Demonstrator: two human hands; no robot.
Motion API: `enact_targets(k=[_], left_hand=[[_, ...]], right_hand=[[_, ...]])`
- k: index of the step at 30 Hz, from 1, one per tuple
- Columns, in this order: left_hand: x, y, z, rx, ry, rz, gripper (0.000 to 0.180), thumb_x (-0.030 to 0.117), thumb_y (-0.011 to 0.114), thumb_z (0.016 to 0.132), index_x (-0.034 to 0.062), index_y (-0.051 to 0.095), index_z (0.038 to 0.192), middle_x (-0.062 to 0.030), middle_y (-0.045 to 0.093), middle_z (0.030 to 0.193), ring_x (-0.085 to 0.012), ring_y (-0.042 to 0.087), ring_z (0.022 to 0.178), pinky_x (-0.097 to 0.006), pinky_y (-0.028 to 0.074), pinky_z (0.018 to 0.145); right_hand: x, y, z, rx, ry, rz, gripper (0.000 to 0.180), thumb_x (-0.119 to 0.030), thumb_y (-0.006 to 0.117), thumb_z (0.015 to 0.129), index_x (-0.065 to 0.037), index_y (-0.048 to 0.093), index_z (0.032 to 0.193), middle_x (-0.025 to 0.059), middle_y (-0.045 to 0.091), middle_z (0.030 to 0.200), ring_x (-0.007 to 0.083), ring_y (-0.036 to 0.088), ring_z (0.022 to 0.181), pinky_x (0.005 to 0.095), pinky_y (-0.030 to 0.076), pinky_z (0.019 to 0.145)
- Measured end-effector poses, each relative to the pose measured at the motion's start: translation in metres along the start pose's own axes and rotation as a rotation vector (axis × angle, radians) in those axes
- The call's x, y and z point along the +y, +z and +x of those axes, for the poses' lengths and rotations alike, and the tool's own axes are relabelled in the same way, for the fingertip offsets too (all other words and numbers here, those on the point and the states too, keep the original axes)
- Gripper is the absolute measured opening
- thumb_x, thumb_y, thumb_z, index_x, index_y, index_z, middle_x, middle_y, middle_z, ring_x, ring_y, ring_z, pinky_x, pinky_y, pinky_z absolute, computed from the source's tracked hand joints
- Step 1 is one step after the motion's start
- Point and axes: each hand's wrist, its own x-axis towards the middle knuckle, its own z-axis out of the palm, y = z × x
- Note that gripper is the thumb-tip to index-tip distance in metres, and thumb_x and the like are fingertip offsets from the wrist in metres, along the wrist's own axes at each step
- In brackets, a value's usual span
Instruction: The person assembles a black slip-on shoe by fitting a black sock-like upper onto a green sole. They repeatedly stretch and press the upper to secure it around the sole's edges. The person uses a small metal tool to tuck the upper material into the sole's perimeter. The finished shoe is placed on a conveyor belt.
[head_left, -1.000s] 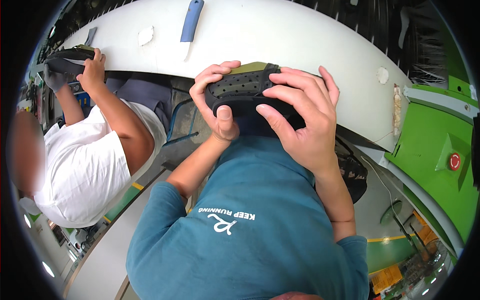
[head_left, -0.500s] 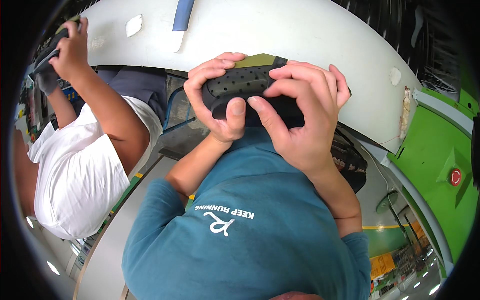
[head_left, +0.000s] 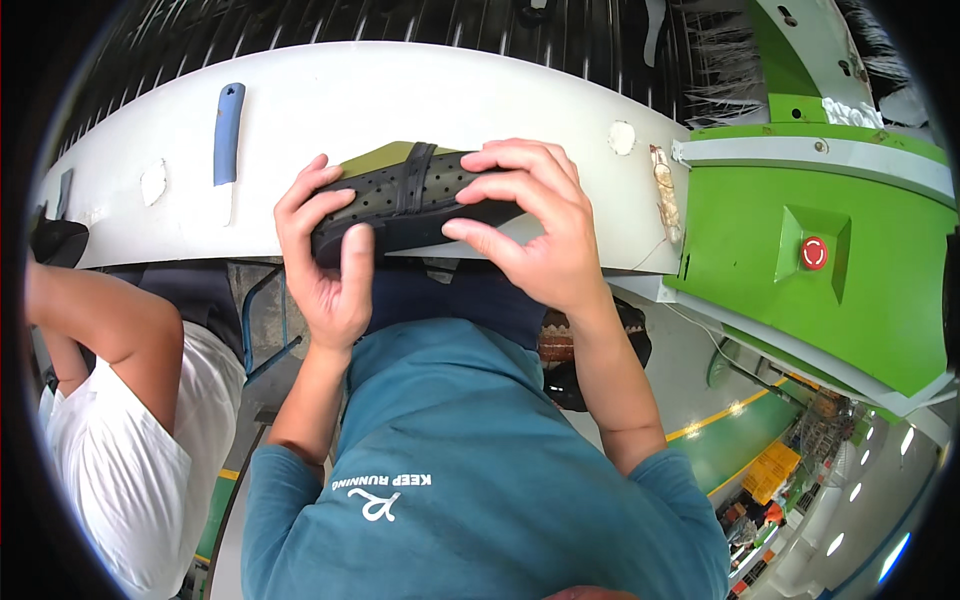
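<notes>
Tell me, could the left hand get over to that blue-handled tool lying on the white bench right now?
Probably yes, but not straight away: the left hand is gripping the black shoe. The blue-handled tool lies uncovered on the white bench, nothing between.

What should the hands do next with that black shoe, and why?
Probably press the black shoe down flat onto the white table. Both hands grip it: the left hand wraps one end with the thumb underneath, and the right hand covers the other end. It sits right at the table's near edge, partly hanging over, so resting it further on would steady it.
</notes>
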Motion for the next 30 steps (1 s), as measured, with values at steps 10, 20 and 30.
enact_targets(k=[10, 20, 30], left_hand=[[0.005, 0.005, 0.002, 0.007, -0.008, 0.104, 0.061, 0.007, 0.099, 0.081, 0.0049, 0.063, 0.130, -0.0185, 0.062, 0.144, -0.0347, 0.060, 0.143, -0.047, 0.048, 0.121], [0.001, 0.008, 0.001, 0.045, 0.021, 0.087, 0.057, 0.009, 0.100, 0.082, 0.0045, 0.064, 0.126, -0.0182, 0.064, 0.140, -0.0362, 0.061, 0.142, -0.049, 0.048, 0.121], [0.004, 0.011, 0.005, 0.125, 0.035, 0.089, 0.049, 0.010, 0.101, 0.076, 0.0057, 0.067, 0.110, -0.0172, 0.069, 0.123, -0.0383, 0.066, 0.126, -0.050, 0.052, 0.109]], right_hand=[[0.008, 0.002, 0.015, -0.091, 0.021, 0.006, 0.025, -0.021, 0.095, 0.081, -0.014, 0.076, 0.095, -0.0020, 0.078, 0.126, 0.0238, 0.065, 0.123, 0.0408, 0.042, 0.107], [0.002, -0.002, 0.022, -0.146, 0.115, 0.018, 0.022, -0.023, 0.093, 0.084, -0.013, 0.077, 0.094, -0.0013, 0.077, 0.125, 0.0240, 0.065, 0.120, 0.0406, 0.041, 0.108], [0.005, -0.003, 0.031, -0.135, 0.246, 0.196, 0.038, -0.009, 0.102, 0.072, -0.005, 0.073, 0.096, 0.0081, 0.077, 0.119, 0.0219, 0.071, 0.116, 0.0375, 0.053, 0.109]])
